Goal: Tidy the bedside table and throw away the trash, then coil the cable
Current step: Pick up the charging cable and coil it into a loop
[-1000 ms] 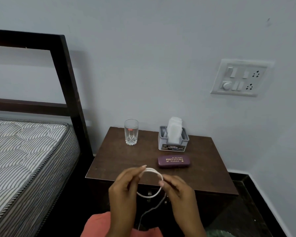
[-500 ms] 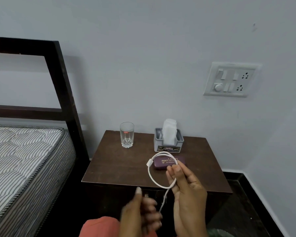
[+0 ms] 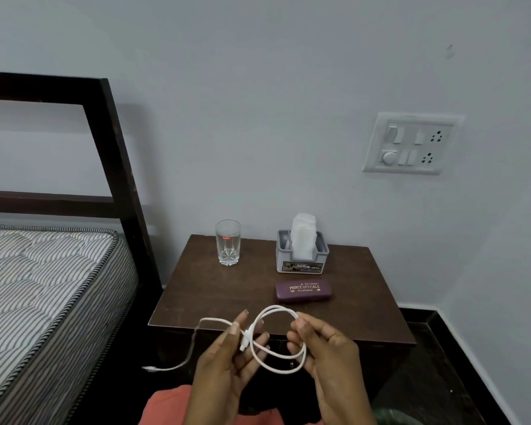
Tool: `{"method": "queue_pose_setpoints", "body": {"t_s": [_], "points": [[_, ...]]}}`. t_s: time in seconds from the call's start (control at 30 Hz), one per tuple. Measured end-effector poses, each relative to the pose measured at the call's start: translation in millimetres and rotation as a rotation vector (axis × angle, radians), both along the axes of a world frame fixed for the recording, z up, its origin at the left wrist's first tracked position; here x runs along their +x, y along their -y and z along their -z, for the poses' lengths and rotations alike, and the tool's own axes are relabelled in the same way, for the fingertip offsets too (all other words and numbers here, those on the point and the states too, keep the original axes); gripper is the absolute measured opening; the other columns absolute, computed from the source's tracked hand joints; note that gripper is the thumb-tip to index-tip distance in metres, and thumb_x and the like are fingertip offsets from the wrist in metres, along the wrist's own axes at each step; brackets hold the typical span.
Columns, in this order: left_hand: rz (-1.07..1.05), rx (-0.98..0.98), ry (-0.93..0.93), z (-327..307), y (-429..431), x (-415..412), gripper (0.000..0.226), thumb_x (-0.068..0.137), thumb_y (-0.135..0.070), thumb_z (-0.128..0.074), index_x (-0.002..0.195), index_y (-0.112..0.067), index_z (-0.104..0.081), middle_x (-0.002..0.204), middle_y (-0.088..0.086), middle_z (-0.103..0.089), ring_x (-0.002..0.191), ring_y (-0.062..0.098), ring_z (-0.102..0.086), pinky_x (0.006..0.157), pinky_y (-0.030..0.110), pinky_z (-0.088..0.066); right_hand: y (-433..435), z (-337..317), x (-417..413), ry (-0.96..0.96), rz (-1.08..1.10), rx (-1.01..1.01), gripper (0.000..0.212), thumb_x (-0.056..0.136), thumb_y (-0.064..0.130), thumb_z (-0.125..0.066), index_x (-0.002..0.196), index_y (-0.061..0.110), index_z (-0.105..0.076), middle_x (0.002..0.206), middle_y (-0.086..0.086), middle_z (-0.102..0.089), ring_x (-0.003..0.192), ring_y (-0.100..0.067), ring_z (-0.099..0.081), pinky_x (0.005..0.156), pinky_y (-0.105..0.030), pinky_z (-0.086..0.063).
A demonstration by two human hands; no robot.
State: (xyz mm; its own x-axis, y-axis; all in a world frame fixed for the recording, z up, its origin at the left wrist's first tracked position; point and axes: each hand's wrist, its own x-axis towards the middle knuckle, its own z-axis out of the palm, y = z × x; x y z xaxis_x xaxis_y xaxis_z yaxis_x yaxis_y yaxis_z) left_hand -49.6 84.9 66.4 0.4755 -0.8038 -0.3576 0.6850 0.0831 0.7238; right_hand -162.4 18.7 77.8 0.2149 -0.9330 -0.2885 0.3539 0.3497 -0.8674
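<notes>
Before bedside table [image 3: 196,289], white cable [image 3: 278,360] held as loop between both hands. Left hand [image 3: 227,372] fingers pinched on crossing near connector; right hand [image 3: 328,360] fingers closed on loop's right side. Loose end trailed left. Glass [image 3: 227,242], tissue holder [image 3: 301,262], spectacle case [image 3: 303,291] on tabletop.

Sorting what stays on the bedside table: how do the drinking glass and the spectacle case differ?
The drinking glass is clear and stands upright at the back left; the spectacle case is opaque purple with gold lettering and lies flat, nearer the front. The glass is open-topped and looks empty; the case is closed. Both rest on the bedside table, apart from each other.
</notes>
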Motion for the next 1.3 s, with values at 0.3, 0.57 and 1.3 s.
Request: {"method": "queue_pose_setpoints", "body": {"t_s": [0.3,0.57,1.3], "points": [[0.222,0.167,0.475,-4,-7,-2,0.026,0.084,-0.023,-0.061,0.064,-0.015,-0.075,0.059,0.011,-0.066,0.051,0.015,-0.06,0.053,0.025,-0.051,4,7,-2,-0.306,0.021,-0.303,0.017,0.081,-0.003,-0.065,0.078,0.011,-0.074,0.06,-0.005,-0.071,0.056,-0.01,-0.066,0.052,-0.018,-0.053],[0.272,0.275,0.862,-10,-13,-9,0.011,0.082,-0.05,-0.06,0.079,-0.048,-0.07,0.061,-0.007,-0.069,0.06,0.01,-0.07,0.067,0.029,-0.059,-3,18,8,-0.182,0.124,-0.243,0.013,0.081,-0.003,-0.064,0.081,0.006,-0.073,0.063,-0.008,-0.071,0.06,-0.015,-0.068,0.053,-0.021,-0.056],[0.154,0.226,1.884,0,-10,7,0.025,0.086,-0.041,-0.037,0.077,-0.035,-0.059,0.066,-0.015,-0.057,0.058,0.002,-0.06,0.055,0.019,-0.036,-1,23,6,-0.58,-0.294,-0.884,0.046,0.083,0.014,-0.062,0.115,0.046,-0.058,0.094,0.017,-0.059,0.083,-0.004,-0.061,0.075,-0.009,-0.044]]}}
